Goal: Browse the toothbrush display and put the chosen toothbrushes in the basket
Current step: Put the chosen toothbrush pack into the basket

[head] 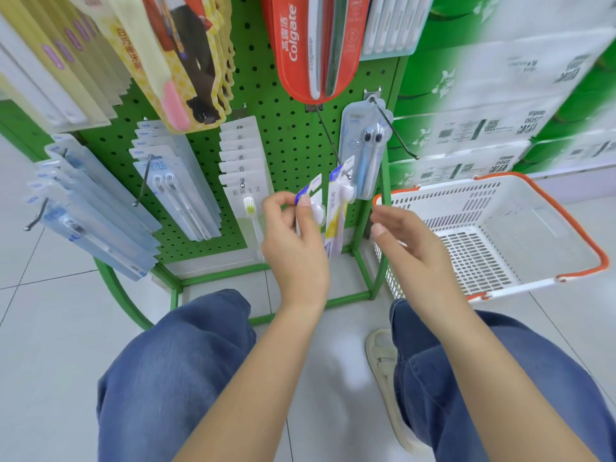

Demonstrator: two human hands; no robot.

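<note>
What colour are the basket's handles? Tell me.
Orange handles on a white basket, seen best in the head view.

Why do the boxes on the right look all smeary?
Head view: the stacked boxes at the right edge are streaked with blur, while the left hand and the toothbrush pack it pinches look sharp; the wide lens bends the green rack outward.

Tiled floor (50,328) w/ rack (283,135), basket (500,228).

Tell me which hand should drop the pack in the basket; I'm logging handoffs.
Left, probably. The left hand already pinches the pack, so no handoff is needed. The right hand is open, empty and nearer the basket, but would have to take the pack first.
</note>
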